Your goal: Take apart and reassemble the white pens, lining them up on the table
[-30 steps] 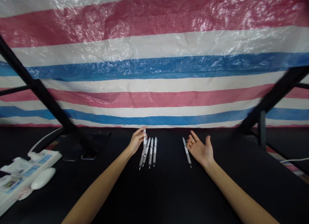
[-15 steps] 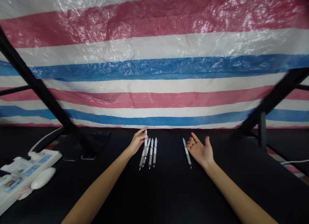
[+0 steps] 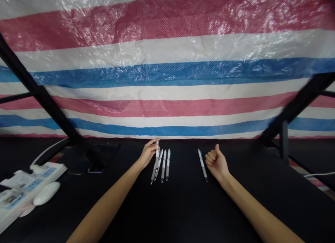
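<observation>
My left hand (image 3: 149,153) pinches a white and grey pen (image 3: 157,154) near its upper end and holds it upright, tip down. Just under and beside it, several like pens (image 3: 163,166) lie roughly side by side on the black table, the leftmost partly hidden by the hand. Farther right a single white and grey pen (image 3: 202,165) lies slightly slanted, apart from the others. Close to that pen's right side is my right hand (image 3: 217,162), its fingers curled into the palm and the thumb raised, with nothing visible in it.
A white power strip (image 3: 34,189) with plugs and a white computer mouse (image 3: 47,193) lie at the left. Dark phone-like objects (image 3: 96,168) lie near the left black frame leg (image 3: 52,107). A striped plastic sheet (image 3: 167,108) hangs behind the table.
My right hand has curled its fingers in and raised its thumb; before, its fingers were spread with the palm up. The left hand and its pen have barely shifted.
</observation>
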A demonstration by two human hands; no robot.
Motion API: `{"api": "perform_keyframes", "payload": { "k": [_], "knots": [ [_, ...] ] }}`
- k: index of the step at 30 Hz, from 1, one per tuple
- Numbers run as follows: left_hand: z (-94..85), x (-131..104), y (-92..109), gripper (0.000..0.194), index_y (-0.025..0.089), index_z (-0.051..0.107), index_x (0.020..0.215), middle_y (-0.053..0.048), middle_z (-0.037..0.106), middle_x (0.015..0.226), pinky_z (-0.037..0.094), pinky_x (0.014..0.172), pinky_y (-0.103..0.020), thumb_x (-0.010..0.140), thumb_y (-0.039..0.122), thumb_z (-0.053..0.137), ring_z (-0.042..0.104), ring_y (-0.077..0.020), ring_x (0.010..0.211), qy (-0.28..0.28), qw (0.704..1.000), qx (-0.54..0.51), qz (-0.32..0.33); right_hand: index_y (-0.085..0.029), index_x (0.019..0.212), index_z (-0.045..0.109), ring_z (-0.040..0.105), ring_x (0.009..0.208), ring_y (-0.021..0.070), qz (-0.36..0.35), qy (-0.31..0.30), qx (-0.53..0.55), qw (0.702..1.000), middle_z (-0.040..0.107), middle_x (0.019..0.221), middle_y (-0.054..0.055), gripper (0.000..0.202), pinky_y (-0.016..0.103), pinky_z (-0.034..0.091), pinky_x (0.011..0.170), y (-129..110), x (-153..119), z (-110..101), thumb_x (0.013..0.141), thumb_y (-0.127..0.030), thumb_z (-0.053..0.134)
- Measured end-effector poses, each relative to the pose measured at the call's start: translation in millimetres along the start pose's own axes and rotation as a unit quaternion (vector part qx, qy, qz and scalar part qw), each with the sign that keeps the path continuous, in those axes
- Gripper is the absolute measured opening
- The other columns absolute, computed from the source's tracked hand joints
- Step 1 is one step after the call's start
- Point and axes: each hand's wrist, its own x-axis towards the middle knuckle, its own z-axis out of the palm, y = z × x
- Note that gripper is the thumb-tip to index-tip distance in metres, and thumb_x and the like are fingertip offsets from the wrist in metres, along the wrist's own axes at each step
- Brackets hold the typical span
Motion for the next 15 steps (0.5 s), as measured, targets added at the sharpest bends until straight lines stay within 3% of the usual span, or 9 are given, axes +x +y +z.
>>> {"api": "perform_keyframes", "payload": {
  "k": [6, 15],
  "knots": [
    [-1.4, 2.9, -2.1, 0.046, 0.011, 0.062, 0.111, 0.0, 0.055, 0.057, 0.037, 0.058, -0.022, 0.069, 0.027, 0.068, 0.051, -0.01, 0.057, 0.011, 1.0, -0.022, 0.004, -0.021, 0.053, 0.018, 0.013, 0.03, 0.0038, 0.015, 0.05, 0.019, 0.998, 0.015, 0.038, -0.012, 0.057, 0.017, 0.017, 0.025, 6.7, 5.0, -3.1, 0.078, -0.046, 0.063],
    [-0.5, 0.4, -0.8, 0.047, 0.012, 0.061, 0.113, 0.001, 0.056, 0.056, 0.037, 0.058, -0.022, 0.07, 0.028, 0.068, 0.051, -0.0098, 0.056, -0.012, 1.0, -0.012, -0.007, -0.021, 0.053, 0.016, 0.018, 0.028, 0.0027, 0.063, 0.056, 0.059, 0.995, 0.021, 0.034, -0.011, 0.057, 0.016, 0.019, 0.025, 0.8, 5.5, -3.7, 0.079, -0.038, 0.064]
  ]
}}
